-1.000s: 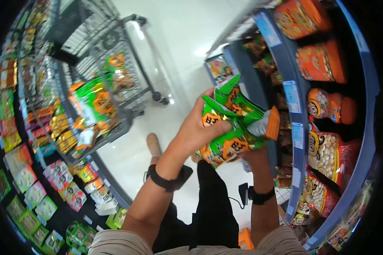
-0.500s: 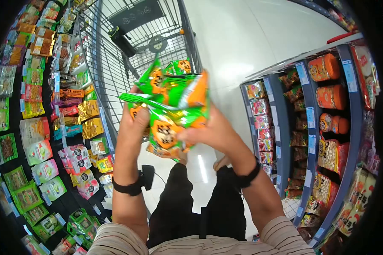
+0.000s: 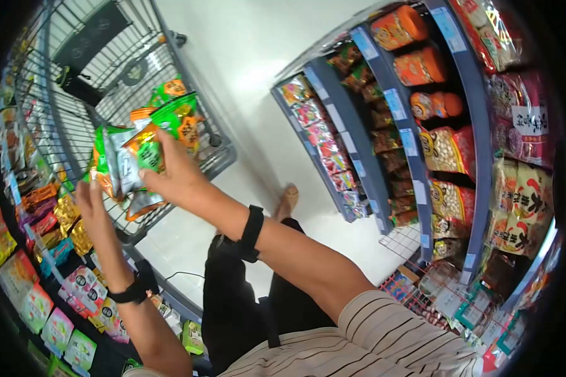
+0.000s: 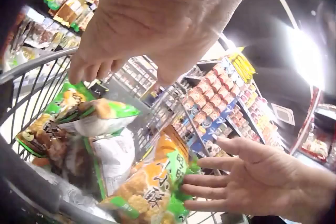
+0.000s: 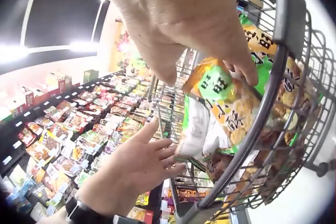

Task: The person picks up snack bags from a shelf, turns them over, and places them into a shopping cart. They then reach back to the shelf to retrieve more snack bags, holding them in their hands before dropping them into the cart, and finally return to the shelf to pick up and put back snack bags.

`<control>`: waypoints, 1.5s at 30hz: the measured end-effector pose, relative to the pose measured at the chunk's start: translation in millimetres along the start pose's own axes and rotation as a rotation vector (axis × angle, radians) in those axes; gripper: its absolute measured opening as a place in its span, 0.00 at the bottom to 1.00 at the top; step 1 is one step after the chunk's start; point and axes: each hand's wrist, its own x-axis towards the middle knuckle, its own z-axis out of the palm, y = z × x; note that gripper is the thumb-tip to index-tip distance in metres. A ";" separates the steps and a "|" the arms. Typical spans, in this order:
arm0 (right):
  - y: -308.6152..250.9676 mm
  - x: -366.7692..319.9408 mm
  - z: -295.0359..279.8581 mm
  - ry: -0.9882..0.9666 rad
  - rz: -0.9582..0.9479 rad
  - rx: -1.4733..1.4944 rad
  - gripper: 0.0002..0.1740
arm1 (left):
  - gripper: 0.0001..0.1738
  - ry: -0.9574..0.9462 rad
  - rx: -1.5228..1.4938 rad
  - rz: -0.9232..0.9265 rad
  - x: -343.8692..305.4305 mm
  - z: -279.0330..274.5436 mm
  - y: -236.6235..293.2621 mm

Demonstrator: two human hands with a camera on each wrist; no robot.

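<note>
Several green and orange snack bags lie in the shopping cart [image 3: 223, 160], one with a silvery back [image 3: 124, 157]. My right hand [image 3: 179, 173] is over the cart's near end, its fingers at an orange snack bag [image 3: 148, 147] with a green label. In the left wrist view those fingers are straight beside the orange bag [image 4: 152, 182], not curled round it. My left hand [image 3: 97, 217] is at the cart's left side with fingers extended, holding nothing. From the right wrist, the left palm [image 5: 131, 166] appears spread beside the silvery bag [image 5: 197, 124].
A black bottle [image 3: 78, 85] lies farther up in the cart. Shelves of packaged snacks [image 3: 85, 289] run along the left. On the right, a shelf unit [image 3: 352, 147] holds orange jars [image 3: 418, 66] and bags. White floor [image 3: 239, 81] lies between cart and right shelves.
Both hands have carried the green snack bags from in front of the body leftward into the cart and let go. The hands have come apart. The head view has swung about.
</note>
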 end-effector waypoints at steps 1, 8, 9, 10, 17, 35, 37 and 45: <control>-2.8 -8.7 -14.2 -0.021 -0.014 0.099 0.41 | 0.38 0.026 0.041 0.040 -2.6 2.5 2.1; 34.9 -108.5 -194.8 0.251 0.300 0.505 0.20 | 0.25 -0.379 -0.139 0.413 -132.8 113.6 100.5; 49.0 -121.8 -231.7 0.367 0.407 0.410 0.20 | 0.26 -0.554 -0.132 0.448 -150.2 149.0 99.7; 84.0 -146.2 -266.6 0.464 0.368 0.402 0.21 | 0.30 -0.735 -0.144 0.290 -163.2 186.1 101.1; 247.7 -277.6 -476.4 1.166 0.471 0.124 0.29 | 0.43 -1.085 -0.231 0.395 -210.3 463.7 76.7; 353.8 -253.9 -612.0 1.062 0.430 0.016 0.30 | 0.23 -1.243 -1.400 -0.045 -284.9 851.1 78.0; 358.3 -257.6 -624.2 0.993 0.517 -0.062 0.32 | 0.23 -0.977 -1.223 0.432 -287.0 871.7 72.9; 339.2 -240.6 -608.9 0.792 0.381 0.129 0.33 | 0.20 -0.871 -0.517 0.884 -276.3 826.0 80.0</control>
